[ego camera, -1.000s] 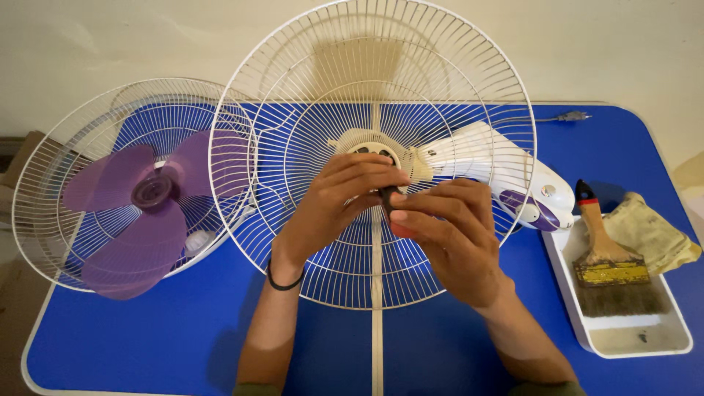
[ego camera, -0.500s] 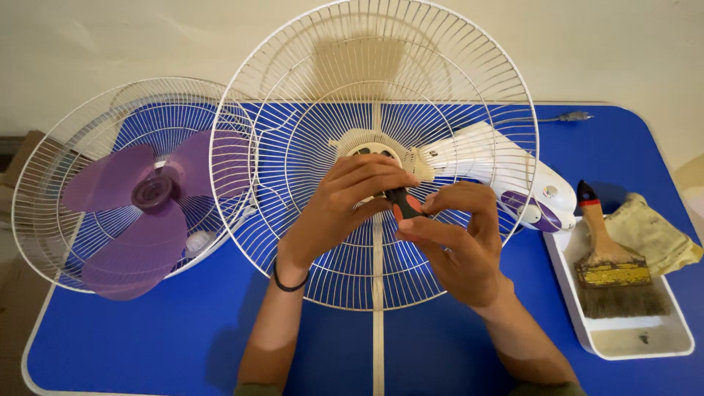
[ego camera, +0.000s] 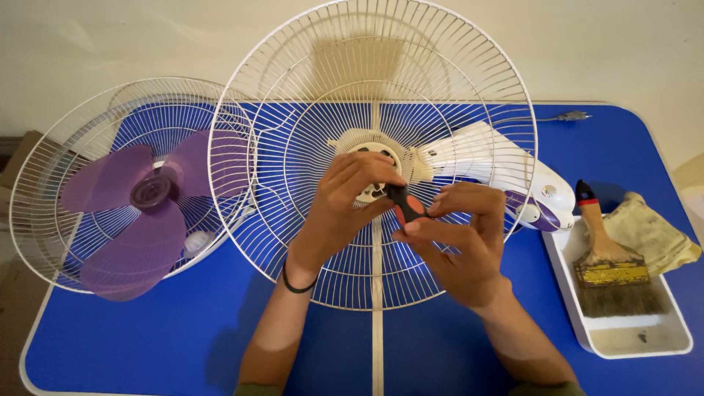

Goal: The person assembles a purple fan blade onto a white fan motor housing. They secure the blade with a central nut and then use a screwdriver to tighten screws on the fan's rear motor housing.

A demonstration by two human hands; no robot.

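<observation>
Blue is the colour of the table, and it stands against a plain pale wall. On it I count two white wire fan guards, one purple blade set, one fan motor body, one tray, one brush, one cloth and one screwdriver.

As landmark I take the large guard, which stands tilted near the middle of the table. The left hand is in front of its hub, with the fingers bent and the fingertips touching the front end of the screwdriver. The right hand is just right of the hub and pinches the black and red handle of the screwdriver between thumb and fingers. The long axis of the screwdriver runs diagonally, from lower right to upper left, and its tip points at the hub; the tip itself is hidden under the left fingers.

Behind the large guard, to its right, lies the white and purple motor body. Left of the large guard rests the second guard, with the purple blade set lying in it. Far right of the large guard is the white tray, which holds the paint brush, and the yellowish cloth lies at the tray's far end.
</observation>
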